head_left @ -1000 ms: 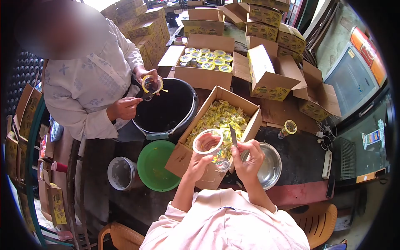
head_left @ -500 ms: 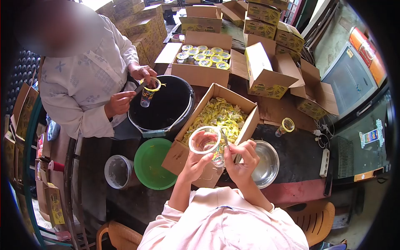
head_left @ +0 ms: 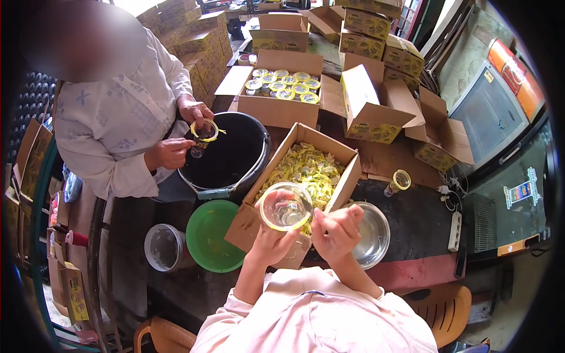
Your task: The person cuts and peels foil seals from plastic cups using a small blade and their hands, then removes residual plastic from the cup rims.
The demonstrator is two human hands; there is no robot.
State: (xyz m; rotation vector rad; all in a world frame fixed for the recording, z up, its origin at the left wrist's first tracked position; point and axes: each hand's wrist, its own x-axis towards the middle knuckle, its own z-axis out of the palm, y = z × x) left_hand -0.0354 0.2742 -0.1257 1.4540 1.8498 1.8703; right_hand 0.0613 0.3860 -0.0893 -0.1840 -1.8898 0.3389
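My left hand (head_left: 269, 246) is wrapped around a clear plastic cup (head_left: 286, 207), its open mouth tipped up toward me. A thin yellow strip shows at the cup's lower right edge. Close by the rim, my right hand (head_left: 338, 235) is pinched on a small blade (head_left: 308, 208), mostly hidden by the fingers and blurred against the cup. Beneath both hands lies an open cardboard box (head_left: 348, 187) full of yellow plastic scraps (head_left: 306, 170).
A co-worker at left holds another cup (head_left: 203, 133) over a black bucket (head_left: 266, 154). Nearby are a green basin (head_left: 206, 235), a grey tub (head_left: 162, 247), a metal bowl (head_left: 376, 235), a lone cup (head_left: 400, 180) and a carton of lidded cups (head_left: 279, 112).
The cup in my left hand has turned so its mouth faces me more. My right hand has shifted slightly down and closed tighter. The co-worker's cup is tilted differently.
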